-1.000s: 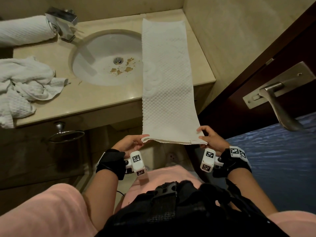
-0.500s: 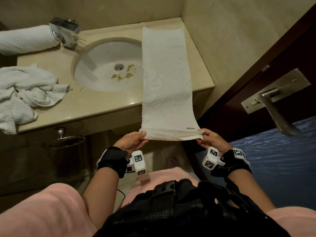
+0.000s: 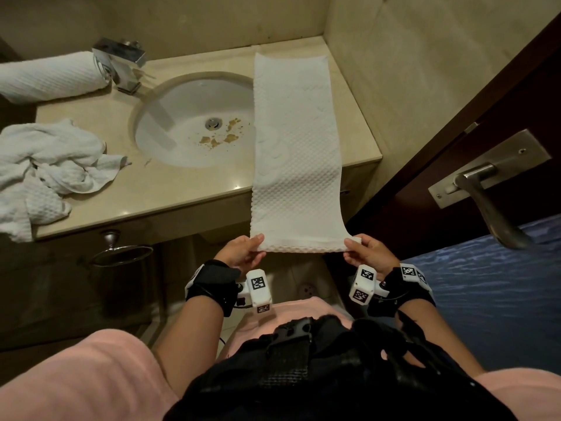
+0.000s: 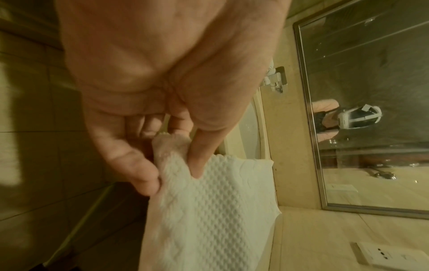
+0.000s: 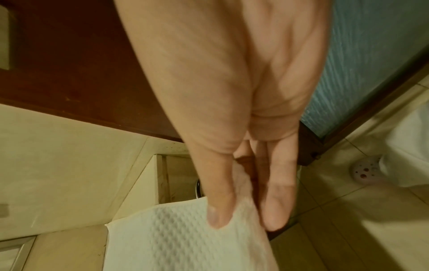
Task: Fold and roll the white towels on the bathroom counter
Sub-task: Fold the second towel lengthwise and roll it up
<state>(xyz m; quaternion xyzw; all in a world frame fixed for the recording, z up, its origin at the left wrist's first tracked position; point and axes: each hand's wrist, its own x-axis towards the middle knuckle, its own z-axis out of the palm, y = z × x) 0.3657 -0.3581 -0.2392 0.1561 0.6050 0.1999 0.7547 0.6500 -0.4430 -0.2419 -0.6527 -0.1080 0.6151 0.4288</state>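
A long white waffle towel (image 3: 294,153), folded into a narrow strip, lies across the right side of the counter (image 3: 182,189) and hangs off the front edge. Its near end is turned over into a first small roll. My left hand (image 3: 247,249) pinches the left corner of that rolled end between thumb and fingers (image 4: 176,174). My right hand (image 3: 361,249) pinches the right corner the same way (image 5: 234,216). A finished rolled towel (image 3: 51,77) lies at the far left by the tap. A crumpled pile of white towels (image 3: 45,168) sits on the left of the counter.
A round sink (image 3: 194,120) with brown stains lies left of the strip, with a chrome tap (image 3: 121,65) behind it. A dark wooden door with a metal handle (image 3: 485,196) stands close on the right. A towel ring (image 3: 121,250) hangs under the counter's front.
Both hands have turned the towel's hanging end over on itself and lifted it toward the counter edge. The label seen on the fold half a second ago is now rolled under.
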